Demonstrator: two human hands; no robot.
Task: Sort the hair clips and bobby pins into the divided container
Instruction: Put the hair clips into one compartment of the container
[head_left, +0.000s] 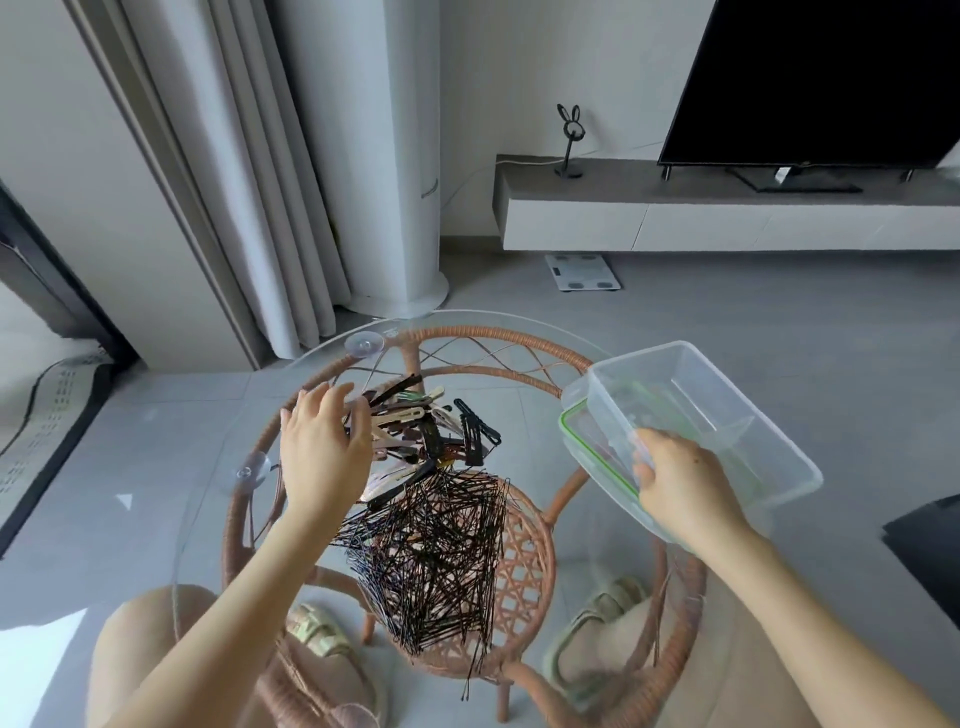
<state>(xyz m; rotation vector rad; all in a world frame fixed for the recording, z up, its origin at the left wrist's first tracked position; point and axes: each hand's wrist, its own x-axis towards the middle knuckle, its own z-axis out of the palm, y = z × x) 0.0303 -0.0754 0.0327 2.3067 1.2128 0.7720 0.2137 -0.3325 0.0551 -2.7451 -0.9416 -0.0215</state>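
Observation:
A heap of flat hair clips (431, 431) in black, beige and brown lies on the round glass table top (218, 467). In front of it spreads a dense pile of thin dark bobby pins (436, 551). My left hand (324, 447) hovers over the left side of the clips, fingers spread, holding nothing that I can see. My right hand (680, 483) grips the near edge of the clear divided plastic container (727, 410), tilted at the table's right edge; its green-rimmed lid (587, 441) sits under it. The container looks empty.
The glass top rests on a rattan frame (488, 338) with suction cups (364, 344). My knees and sandalled feet show below it. Beyond are a curtain, a white column unit (395, 156), a floor scale (582, 273) and a low cabinet with a TV (821, 83).

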